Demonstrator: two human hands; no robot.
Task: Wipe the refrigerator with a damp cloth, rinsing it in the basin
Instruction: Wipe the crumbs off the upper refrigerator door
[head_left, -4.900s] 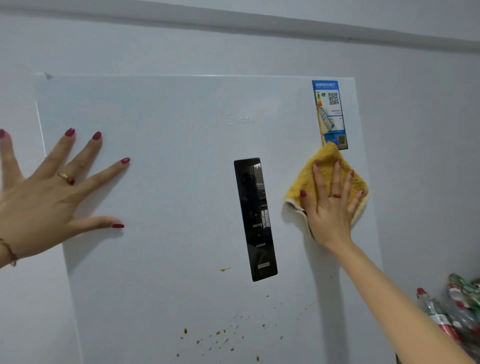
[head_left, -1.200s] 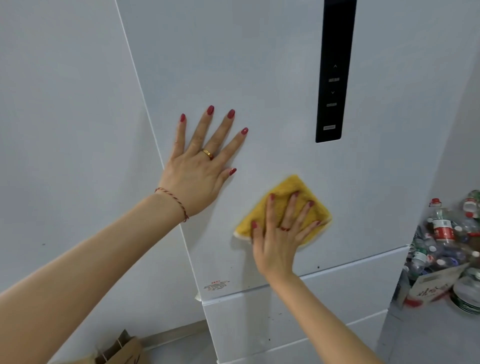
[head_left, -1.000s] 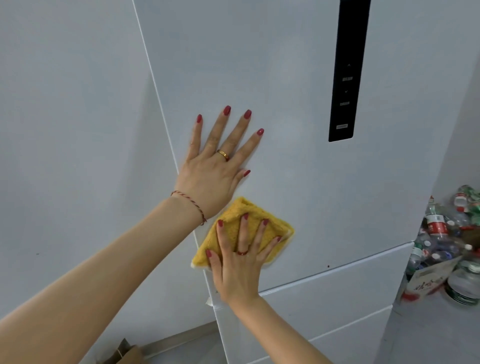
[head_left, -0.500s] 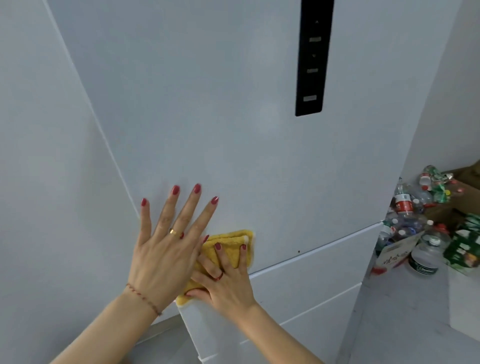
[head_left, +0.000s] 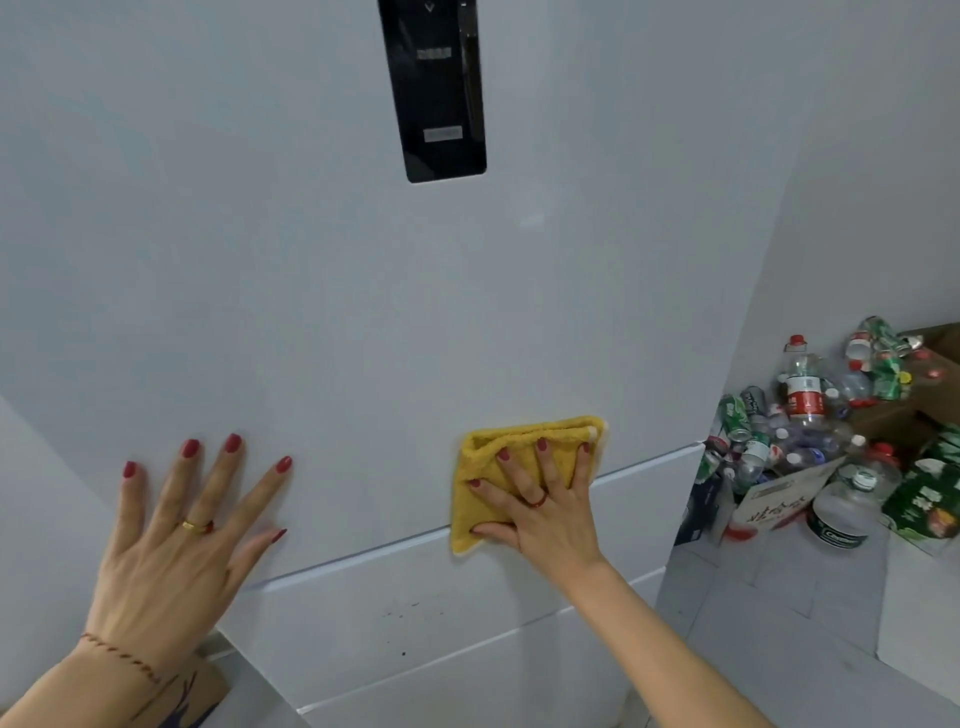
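Head view: the cloth (head_left: 485, 480) is lying flat on the fridge (head_left: 322, 312) door's lower edge, the right hand (head_left: 540, 506) pressing it with spread fingers. The left hand (head_left: 171, 535), also splayed, is bracing alongside. Wiping is underway; specks below the right hand likely need the next pass. Bottles (head_left: 795, 431) are crowding the floor beyond it.

Fuzzy yellow cloth (head_left: 511, 467) on smooth, semi-gloss fridge door (head_left: 311, 291); glossy blk panel (head_left: 434, 88).
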